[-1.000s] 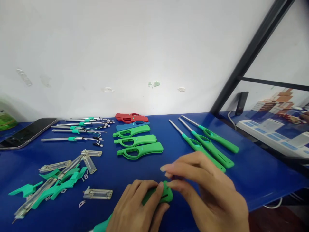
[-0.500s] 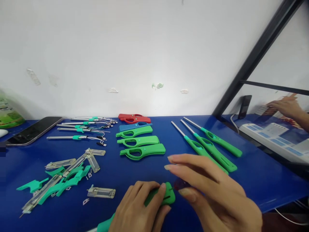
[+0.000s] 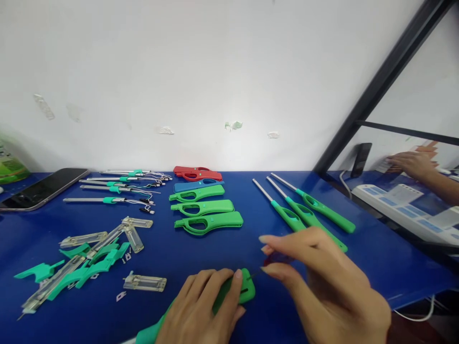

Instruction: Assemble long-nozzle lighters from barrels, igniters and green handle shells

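My left hand (image 3: 204, 306) is wrapped over a green gas lighter (image 3: 248, 286) and presses it on the blue table. The lighter's slotted end pokes out past my fingers, and its teal collar (image 3: 145, 334) shows at the lower left. Between the thumb and fingertips of my right hand (image 3: 322, 286) is a small screwdriver with a dark red handle (image 3: 276, 258). Its thin shaft points left and its tip meets the lighter's end. Most of the handle is hidden by my fingers.
Behind lie green, blue and red lighter shells (image 3: 210, 222). Three assembled lighters (image 3: 328, 215) rest at right. On the left are metal tubes with wires (image 3: 93, 199), clear fuel tanks (image 3: 145, 282), teal triggers (image 3: 39, 271) and a phone (image 3: 46, 188). Another person's hand (image 3: 412, 162) is beyond the frame post.
My right-hand fingers have closed from a looser spread onto the screwdriver handle. My left hand still holds the lighter. The view has shifted slightly.
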{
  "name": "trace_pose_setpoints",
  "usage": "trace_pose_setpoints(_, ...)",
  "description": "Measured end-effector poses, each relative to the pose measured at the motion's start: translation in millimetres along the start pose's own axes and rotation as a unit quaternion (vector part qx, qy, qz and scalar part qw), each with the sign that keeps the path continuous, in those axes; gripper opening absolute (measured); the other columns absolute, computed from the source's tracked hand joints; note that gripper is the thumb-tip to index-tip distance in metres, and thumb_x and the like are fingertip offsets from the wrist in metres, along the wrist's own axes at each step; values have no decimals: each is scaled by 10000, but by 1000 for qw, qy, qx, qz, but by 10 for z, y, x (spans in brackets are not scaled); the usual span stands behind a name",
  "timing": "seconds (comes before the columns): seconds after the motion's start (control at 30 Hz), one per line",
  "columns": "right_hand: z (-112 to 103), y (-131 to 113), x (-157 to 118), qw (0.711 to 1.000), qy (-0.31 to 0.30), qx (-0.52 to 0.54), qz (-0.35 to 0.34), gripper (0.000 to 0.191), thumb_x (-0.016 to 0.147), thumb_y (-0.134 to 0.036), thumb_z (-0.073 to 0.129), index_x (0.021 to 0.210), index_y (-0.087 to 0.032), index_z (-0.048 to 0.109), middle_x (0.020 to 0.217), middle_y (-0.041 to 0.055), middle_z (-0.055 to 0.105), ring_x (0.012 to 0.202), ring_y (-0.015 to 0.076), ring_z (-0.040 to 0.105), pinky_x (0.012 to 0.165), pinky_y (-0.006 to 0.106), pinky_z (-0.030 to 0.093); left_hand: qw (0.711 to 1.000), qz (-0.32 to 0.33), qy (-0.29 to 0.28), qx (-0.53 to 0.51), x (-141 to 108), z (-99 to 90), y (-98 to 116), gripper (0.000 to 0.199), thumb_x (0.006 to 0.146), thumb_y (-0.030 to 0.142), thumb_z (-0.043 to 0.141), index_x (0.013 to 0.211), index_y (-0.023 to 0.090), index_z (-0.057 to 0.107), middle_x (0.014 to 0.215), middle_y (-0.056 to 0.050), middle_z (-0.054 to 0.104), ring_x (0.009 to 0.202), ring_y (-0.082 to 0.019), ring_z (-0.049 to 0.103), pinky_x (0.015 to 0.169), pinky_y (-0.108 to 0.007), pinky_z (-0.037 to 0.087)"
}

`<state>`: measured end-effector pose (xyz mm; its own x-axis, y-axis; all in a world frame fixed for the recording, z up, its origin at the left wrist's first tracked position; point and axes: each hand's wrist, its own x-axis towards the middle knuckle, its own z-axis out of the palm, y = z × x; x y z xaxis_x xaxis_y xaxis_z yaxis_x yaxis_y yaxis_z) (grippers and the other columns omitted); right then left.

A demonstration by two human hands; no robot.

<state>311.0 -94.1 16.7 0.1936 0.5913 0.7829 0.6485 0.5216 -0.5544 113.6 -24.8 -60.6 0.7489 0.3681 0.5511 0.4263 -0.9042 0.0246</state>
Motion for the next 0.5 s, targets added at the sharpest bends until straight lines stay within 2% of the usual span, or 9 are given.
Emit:
trace_pose_setpoints(0.03,-8,5,-2,1000,4,-13,-10,353,994,-112,783,1294,-299,781,957,-17,716,823,111,694,713,192,600,1000,-1,-3,0,2,1,3,354,1156,279,426,1454,229,610,1235,-24,773,1072,-210,765,844,-326,637)
trace_pose_setpoints(0.1,-25,-1,-6,999,-20,-37,-10,310,1034,-166,743,1315,-292,782,1042,13,719,884,130,714,748,208,620,1000,-3,-4,1,3,1,8,359,1160,276,412,1456,228,608,1237,-28,773,1079,-212,764,845,-324,635)
trace_pose_setpoints(0.2,-21,-30,-17,998,-59,-12,11,387,1084,-88,589,1364,-303,748,1198,21,743,1027,148,747,821,215,646,1000,-2,-2,5,-12,0,14,364,1162,272,401,1457,220,607,1236,-38,775,1078,-213,764,846,-319,634)
trace_pose_setpoints(0.27,7,-37,-24,1000,-27,6,7,386,1034,-40,660,1301,-299,762,1107,-3,755,953,130,745,775,200,637,1000,-3,-7,5,-26,1,10,367,1160,276,409,1469,227,603,1254,-39,772,1090,-215,762,856,-317,635)
trace_pose_setpoints(0.33,35,-29,-29,1000,-3,-19,-7,367,988,-52,749,1270,-285,772,996,-13,722,847,111,712,720,188,617,1000,-3,-13,3,-34,3,4,369,1159,285,420,1478,241,600,1272,-34,769,1103,-216,759,862,-315,637)
trace_pose_setpoints(0.37,43,-24,-31,999,-6,-40,-14,356,991,-71,751,1279,-281,771,1002,-6,710,845,111,706,713,185,615,1000,-5,-15,2,-34,3,1,370,1158,287,423,1481,244,599,1276,-33,768,1107,-215,758,863,-314,638)
trace_pose_setpoints(0.43,46,-21,-35,997,-32,-61,-23,334,1038,-96,674,1308,-273,759,1130,27,719,952,131,733,770,190,634,1000,-8,-14,1,-29,0,-1,369,1157,282,426,1478,239,601,1274,-36,769,1111,-214,757,857,-310,639)
trace_pose_setpoints(0.5,42,-31,-41,998,-48,-38,-13,330,1070,-84,590,1285,-274,753,1243,32,737,1084,158,746,880,215,645,1000,-7,-5,2,-22,-6,5,362,1159,273,411,1458,233,611,1250,-38,774,1097,-212,760,844,-311,640)
